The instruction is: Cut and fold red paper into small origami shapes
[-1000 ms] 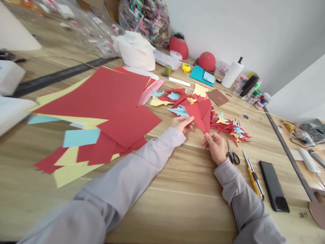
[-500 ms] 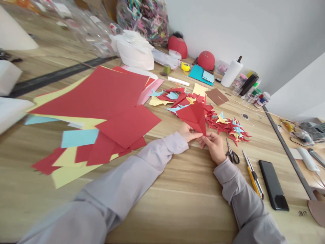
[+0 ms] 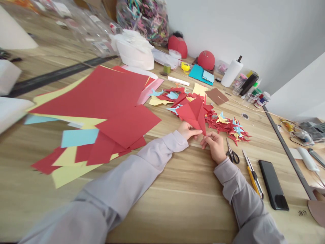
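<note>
A folded sheet of red paper (image 3: 192, 113), with creases running to a point near me, is held up between both hands over the table. My left hand (image 3: 188, 131) pinches its lower left edge, thumb on top and the other fingers partly hidden beneath. At the near pointed corner, my right hand (image 3: 213, 144) grips the paper between thumb and fingertips. Just behind it lies a heap of folded red, yellow and blue paper pieces (image 3: 223, 123), partly covered by the held sheet.
Red paper sheets (image 3: 106, 91), with yellow and blue ones among them, spread over the left. Scissors (image 3: 232, 154), a yellow utility knife (image 3: 253, 176) and a black phone (image 3: 273, 184) lie right of my right hand. Bottles and jars (image 3: 261, 100) stand along the back wall.
The red paper has opened slightly, its upper part spreading and rising a little. My left thumb has shifted slightly left, away from my right fingers. Everything else stays in place.
</note>
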The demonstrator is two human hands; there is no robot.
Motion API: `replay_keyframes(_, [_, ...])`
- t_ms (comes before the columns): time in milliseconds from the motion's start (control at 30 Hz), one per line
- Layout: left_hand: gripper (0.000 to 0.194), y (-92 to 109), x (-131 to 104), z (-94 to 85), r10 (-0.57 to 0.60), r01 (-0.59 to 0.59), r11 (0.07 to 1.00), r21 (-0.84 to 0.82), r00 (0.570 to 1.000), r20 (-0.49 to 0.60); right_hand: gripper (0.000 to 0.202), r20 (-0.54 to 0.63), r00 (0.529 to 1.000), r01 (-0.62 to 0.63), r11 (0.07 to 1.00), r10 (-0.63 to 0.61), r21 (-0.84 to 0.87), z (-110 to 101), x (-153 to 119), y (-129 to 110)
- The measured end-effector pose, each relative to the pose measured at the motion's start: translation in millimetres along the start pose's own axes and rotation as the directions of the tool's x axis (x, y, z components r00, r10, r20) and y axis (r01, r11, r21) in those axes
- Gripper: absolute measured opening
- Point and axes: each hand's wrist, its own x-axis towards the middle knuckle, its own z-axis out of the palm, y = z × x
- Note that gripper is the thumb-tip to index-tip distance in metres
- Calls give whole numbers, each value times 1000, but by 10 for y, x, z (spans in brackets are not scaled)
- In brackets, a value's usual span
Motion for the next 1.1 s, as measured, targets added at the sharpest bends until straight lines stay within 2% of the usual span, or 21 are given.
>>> replay_keyframes(100, [30, 10, 2, -4, -54, 42, 990, -138, 995, -81, 12, -46, 999, 9, 999, -7, 43, -31, 11, 36])
replay_keyframes(167, [28, 13, 1, -2, -71, 58, 986, -157, 994, -78, 13, -55, 998, 11, 998, -7, 68, -43, 17, 45])
replay_keyframes(367, [23, -37, 17, 2, -24, 19, 998, -68, 996, -84, 18, 47, 999, 12, 999, -14, 44, -18, 4, -2])
replay_keyframes(600, [25, -65, 26, -10, 22, -20, 997, 79, 999, -23, 22, 55, 998, 16, 999, -14, -46, 2, 6, -28])
replay_keyframes(933, [18, -38, 8, 14, -9, 10, 1000, 22, 997, -83, 12, 56, 998, -9, 998, 6, 62, -31, 17, 26])
replay_keyframes(1100, [20, -45, -13, 23, 28, -20, 981, 195, 999, -38, 16, 67, 997, 17, 995, -24, 100, -26, 19, 32])
